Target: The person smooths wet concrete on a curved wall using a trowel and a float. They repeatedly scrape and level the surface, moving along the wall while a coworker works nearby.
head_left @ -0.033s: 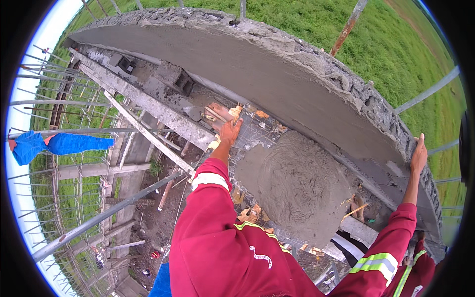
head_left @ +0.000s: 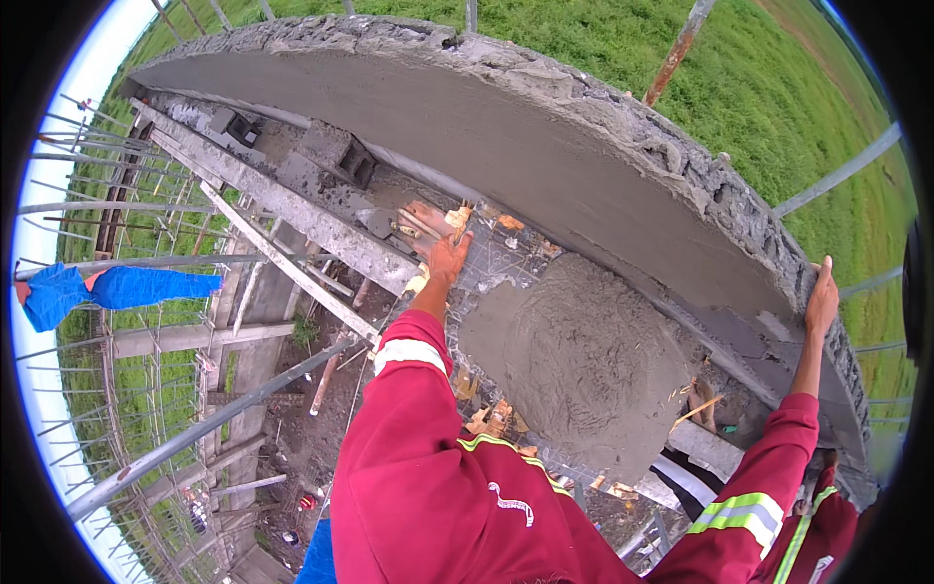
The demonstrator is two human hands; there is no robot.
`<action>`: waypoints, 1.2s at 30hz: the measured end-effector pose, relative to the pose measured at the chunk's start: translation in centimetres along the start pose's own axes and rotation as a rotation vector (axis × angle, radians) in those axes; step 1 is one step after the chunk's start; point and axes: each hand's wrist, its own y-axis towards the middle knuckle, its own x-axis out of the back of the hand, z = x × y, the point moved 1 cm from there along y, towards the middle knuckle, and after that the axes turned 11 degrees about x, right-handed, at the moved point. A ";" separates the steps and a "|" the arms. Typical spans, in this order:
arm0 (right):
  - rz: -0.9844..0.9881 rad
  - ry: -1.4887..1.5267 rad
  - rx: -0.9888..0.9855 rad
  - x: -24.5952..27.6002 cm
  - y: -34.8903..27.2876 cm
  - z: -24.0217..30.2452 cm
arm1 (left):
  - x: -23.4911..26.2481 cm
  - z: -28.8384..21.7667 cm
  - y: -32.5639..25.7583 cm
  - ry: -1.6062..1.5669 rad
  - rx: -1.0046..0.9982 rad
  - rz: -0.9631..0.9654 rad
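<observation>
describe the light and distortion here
Head view: daylight looks soft, with no glare on the grey mortar; head view: fisheye curvature makes the wall look bowed, and the frame corners are black; head view: sky at left is washed out.

My left arm [head_left: 397, 414] stretches forward in a maroon sleeve, with a pale reflective band [head_left: 413, 356] around it. The left wrist [head_left: 434, 296] is bare, and my left hand [head_left: 449, 257] points ahead and slightly right, back uppermost, fingers close together; how far they curl I cannot make out. My right arm [head_left: 769, 472] reaches forward and well out to the right, bare from the lower forearm, my right hand [head_left: 823, 300] extended, fingers nearly straight and pointing forward
</observation>
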 end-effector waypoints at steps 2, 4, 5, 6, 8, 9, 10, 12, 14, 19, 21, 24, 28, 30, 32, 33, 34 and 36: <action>-0.021 -0.036 0.004 0.1 -0.1 0.2 | -0.7 0.5 0.4 -0.014 -0.010 0.007; -0.007 -0.057 -0.007 0.2 -0.2 0.4 | -1.4 1.3 1.0 -0.046 -0.002 -0.007; 0.007 -0.050 -0.007 0.2 -0.3 0.5 | -1.6 1.8 1.4 -0.047 0.007 -0.009; 0.004 -0.069 -0.022 0.2 -0.3 0.5 | -2.1 2.0 1.9 -0.060 0.040 -0.016; -0.022 -0.083 0.014 0.2 -0.3 0.5 | -2.8 2.7 2.6 -0.266 -0.021 0.025; -0.031 -0.119 0.011 0.2 -0.3 0.5 | -3.0 2.8 3.0 -0.250 -0.074 -0.015; -0.020 -0.122 0.002 0.1 -0.5 0.5 | -3.1 3.2 3.2 -0.223 -0.013 -0.022; -0.019 -0.126 -0.001 0.1 -0.3 0.6 | -3.2 3.3 3.6 -0.204 -0.084 -0.028; -0.020 -0.125 -0.012 0.1 -0.4 0.8 | -3.1 3.4 3.8 -0.159 -0.134 -0.028; -0.049 -0.149 -0.010 0.2 -0.8 1.7 | -2.9 3.4 4.2 -0.168 -0.130 0.026; -0.127 -0.170 0.038 0.1 -1.2 2.0 | -2.8 3.3 4.4 -0.119 -0.224 -0.004; -0.148 -0.225 0.037 -0.4 -1.3 2.2 | -3.0 3.3 4.6 -0.074 -0.169 -0.049; -0.179 -0.169 0.088 -0.1 -1.6 2.6 | -2.8 3.3 4.5 -0.014 -0.224 -0.124; -0.192 -0.132 0.075 0.3 -1.9 3.1 | -2.7 3.2 4.6 0.190 -0.285 -0.188; -0.187 -0.102 0.053 0.7 -2.2 3.4 | -2.7 3.1 4.8 0.176 -0.380 -0.143; -0.190 -0.123 0.044 0.9 -2.2 3.4 | -2.9 3.1 5.1 0.177 -0.309 -0.104; -0.191 -0.139 0.038 0.9 -2.2 3.4 | -3.1 3.1 5.3 0.123 -0.347 -0.095; -0.197 -0.146 0.044 0.7 -2.0 3.2 | -3.3 3.7 5.9 0.083 -0.214 -0.097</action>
